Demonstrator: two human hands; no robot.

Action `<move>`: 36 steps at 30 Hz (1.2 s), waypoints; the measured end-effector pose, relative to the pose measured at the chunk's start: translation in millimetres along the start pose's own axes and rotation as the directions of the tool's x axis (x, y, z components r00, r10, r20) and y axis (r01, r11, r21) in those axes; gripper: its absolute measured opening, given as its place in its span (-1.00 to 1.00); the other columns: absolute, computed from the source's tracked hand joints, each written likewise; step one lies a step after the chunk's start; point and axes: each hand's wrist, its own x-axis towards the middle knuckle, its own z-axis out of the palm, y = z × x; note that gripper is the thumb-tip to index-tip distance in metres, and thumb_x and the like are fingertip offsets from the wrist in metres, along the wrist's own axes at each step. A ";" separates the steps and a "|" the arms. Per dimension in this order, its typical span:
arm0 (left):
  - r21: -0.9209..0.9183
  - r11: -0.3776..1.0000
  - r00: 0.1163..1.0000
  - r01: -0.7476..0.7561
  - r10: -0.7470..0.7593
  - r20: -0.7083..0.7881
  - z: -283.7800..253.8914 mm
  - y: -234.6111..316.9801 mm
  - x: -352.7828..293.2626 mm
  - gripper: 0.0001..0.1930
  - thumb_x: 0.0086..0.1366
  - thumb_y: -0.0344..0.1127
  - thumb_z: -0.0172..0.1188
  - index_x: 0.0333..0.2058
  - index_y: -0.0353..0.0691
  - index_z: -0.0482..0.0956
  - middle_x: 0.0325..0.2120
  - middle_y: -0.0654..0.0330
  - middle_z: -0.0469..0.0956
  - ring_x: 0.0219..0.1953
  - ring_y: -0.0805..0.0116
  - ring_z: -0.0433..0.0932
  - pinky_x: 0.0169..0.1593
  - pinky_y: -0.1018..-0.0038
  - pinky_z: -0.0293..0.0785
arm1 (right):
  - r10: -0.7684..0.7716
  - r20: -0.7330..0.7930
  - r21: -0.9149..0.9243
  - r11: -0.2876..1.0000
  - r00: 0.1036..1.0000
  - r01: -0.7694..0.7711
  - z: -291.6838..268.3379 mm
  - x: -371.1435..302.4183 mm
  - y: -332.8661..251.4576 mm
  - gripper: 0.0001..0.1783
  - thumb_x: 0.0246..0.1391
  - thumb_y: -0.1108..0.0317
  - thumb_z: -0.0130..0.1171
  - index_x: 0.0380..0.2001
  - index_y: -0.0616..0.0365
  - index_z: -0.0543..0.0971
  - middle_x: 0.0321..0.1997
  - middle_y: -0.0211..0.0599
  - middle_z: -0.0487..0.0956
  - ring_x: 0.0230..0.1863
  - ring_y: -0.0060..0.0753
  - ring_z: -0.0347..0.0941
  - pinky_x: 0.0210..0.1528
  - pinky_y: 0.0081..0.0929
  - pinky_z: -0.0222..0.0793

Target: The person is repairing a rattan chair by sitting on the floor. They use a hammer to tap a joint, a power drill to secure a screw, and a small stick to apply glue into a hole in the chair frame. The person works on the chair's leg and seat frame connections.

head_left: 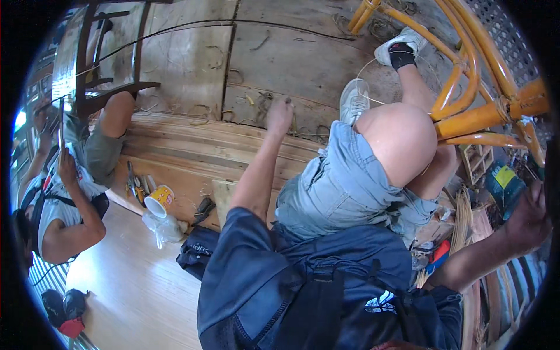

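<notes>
My left hand (280,116) reaches forward over the floorboards, left of my shoe, with its fingers curled closed. Whatever it may hold is too small to make out. Far to the right, my right hand (528,219) is raised beside the lower part of an orange-brown rattan chair frame (475,125). Its fingers lie in shade at the picture's rim, so their grip is unclear. The frame stands tilted by my bare knee, with a woven panel (513,32) at the upper right. A thin pale strand (373,61) loops across my shoe (354,102).
Planks (192,143) lie across the left middle, near pliers (135,184), a yellow cup (160,200) and a plastic bag (163,227). Another person (64,216) sits at left beside a dark wooden frame (87,87). Fibre bundles (462,216) and a teal container (503,186) stand at right.
</notes>
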 end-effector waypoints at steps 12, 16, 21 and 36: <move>0.513 0.835 0.968 -0.200 0.089 0.233 117.7 -0.2 20.5 -0.79 0.13 -0.23 0.05 -0.29 -0.17 0.54 -0.24 0.05 0.50 -0.18 0.06 0.51 -0.21 0.15 0.46 | -0.172 -0.389 -0.334 0.942 0.905 0.035 -26.3 9.8 -20.8 -0.76 0.20 0.40 -0.21 -0.18 0.39 0.30 -0.47 -0.25 0.26 -0.44 -0.36 0.18 -0.32 -0.32 0.09; 0.369 0.919 0.940 -0.141 0.007 0.342 106.0 -5.2 10.6 -0.76 0.18 -0.19 0.01 -0.30 -0.20 0.54 -0.29 0.00 0.53 -0.21 0.04 0.53 -0.19 0.13 0.45 | -0.051 -0.306 -0.199 0.980 0.951 -0.011 -21.0 12.3 -11.0 -0.82 0.18 0.44 -0.18 -0.25 0.36 0.31 -0.58 -0.36 0.21 -0.54 -0.48 0.11 -0.41 -0.41 0.02; 0.032 0.973 0.972 0.229 -0.230 0.055 73.8 -10.9 21.4 -0.70 0.26 -0.14 -0.02 -0.29 -0.28 0.52 -0.33 -0.09 0.55 -0.21 -0.08 0.51 -0.14 0.10 0.41 | -0.461 -0.501 -0.798 0.573 0.733 -0.185 -15.0 5.3 -4.1 -0.85 0.15 0.52 -0.19 -0.23 0.37 0.31 -0.56 -0.40 0.19 -0.57 -0.54 0.07 -0.44 -0.49 0.02; -0.273 0.931 0.946 0.242 -0.164 0.281 70.9 12.2 73.0 -0.60 0.23 -0.14 0.03 -0.15 -0.41 0.51 -0.21 -0.20 0.52 -0.11 -0.12 0.49 -0.04 0.19 0.37 | -0.078 -0.923 -0.078 0.997 0.376 0.016 -143.6 -131.7 -31.9 -0.69 0.21 0.29 -0.09 -0.05 0.22 0.39 -0.31 -0.31 0.39 -0.45 -0.46 0.20 -0.41 -0.58 0.14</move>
